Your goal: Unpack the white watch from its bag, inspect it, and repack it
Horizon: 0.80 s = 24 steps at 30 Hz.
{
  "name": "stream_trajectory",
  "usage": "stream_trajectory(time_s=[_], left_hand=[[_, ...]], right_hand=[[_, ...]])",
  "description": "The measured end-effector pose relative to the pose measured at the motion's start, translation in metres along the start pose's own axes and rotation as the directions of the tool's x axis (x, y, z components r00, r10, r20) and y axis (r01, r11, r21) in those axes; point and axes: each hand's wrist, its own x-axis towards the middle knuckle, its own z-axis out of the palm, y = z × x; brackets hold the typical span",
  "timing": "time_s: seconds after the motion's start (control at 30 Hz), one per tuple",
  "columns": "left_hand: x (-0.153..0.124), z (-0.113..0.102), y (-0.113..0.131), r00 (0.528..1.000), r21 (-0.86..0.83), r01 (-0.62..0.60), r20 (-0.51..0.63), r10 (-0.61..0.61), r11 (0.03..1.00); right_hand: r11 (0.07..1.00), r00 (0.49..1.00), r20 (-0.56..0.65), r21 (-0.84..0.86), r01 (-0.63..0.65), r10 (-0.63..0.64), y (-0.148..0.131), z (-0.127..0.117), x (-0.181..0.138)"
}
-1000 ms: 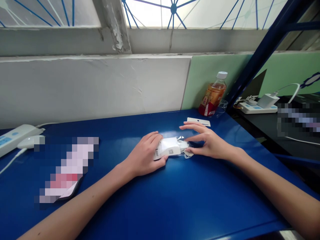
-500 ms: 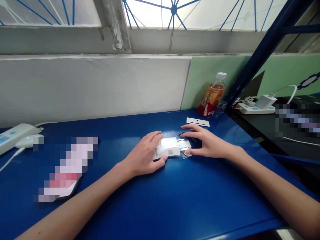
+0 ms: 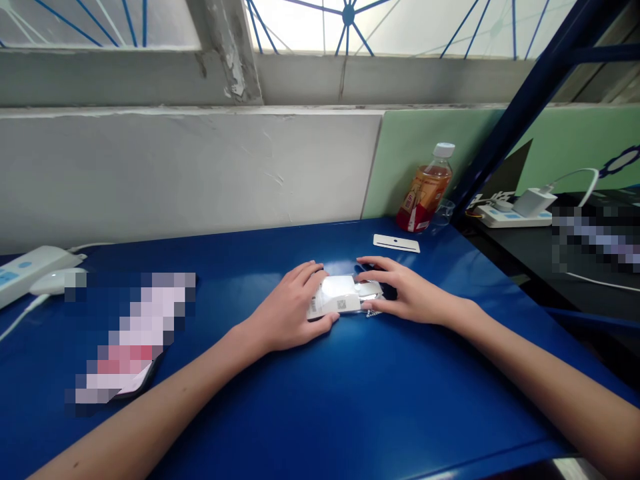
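A small white box [image 3: 334, 296] with printed codes on its side lies in the middle of the blue table [image 3: 320, 400]. My left hand [image 3: 287, 312] grips its left end, fingers over the top and thumb under the near edge. A clear plastic packet [image 3: 369, 291] with a small bead chain sticks out of the box's right end. My right hand [image 3: 403, 293] rests on that packet, its fingers curled over the top and its thumb against the near side.
A flat white card [image 3: 397, 243] lies behind the hands. A bottle of orange drink [image 3: 425, 190] stands at the back right. A phone [image 3: 131, 340] lies at the left, beyond it a white power strip [image 3: 27, 270]. Another power strip with a charger [image 3: 520, 207] sits on the neighbouring desk.
My right hand has slid left towards the box, pressing the plastic packet closer to its open end. My left hand has kept its hold on the box.
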Motion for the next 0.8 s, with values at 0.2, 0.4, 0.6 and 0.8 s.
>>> stream_trajectory(time_s=[0.2,0.4,0.6,0.8], left_hand=[[0.000,0.002,-0.001,0.998,0.005,-0.015,-0.053,0.015,1.000],[0.001,-0.001,0.001,0.999,0.006,0.009,-0.047,-0.009,1.000],[-0.001,0.000,-0.002,0.999,0.015,0.008,-0.036,-0.008,1.000],[-0.001,-0.001,0.000,1.000,0.017,-0.013,-0.025,0.014,1.000]], right_hand=[[0.992,0.994,0.017,-0.069,0.108,-0.107,0.003,-0.013,0.001],[0.988,0.991,-0.105,-0.141,0.063,-0.078,0.004,-0.033,-0.003],[0.993,0.901,-0.424,0.110,-0.042,0.085,-0.001,-0.033,-0.005],[0.964,0.793,-0.556,0.219,-0.148,0.248,-0.003,-0.018,-0.001]])
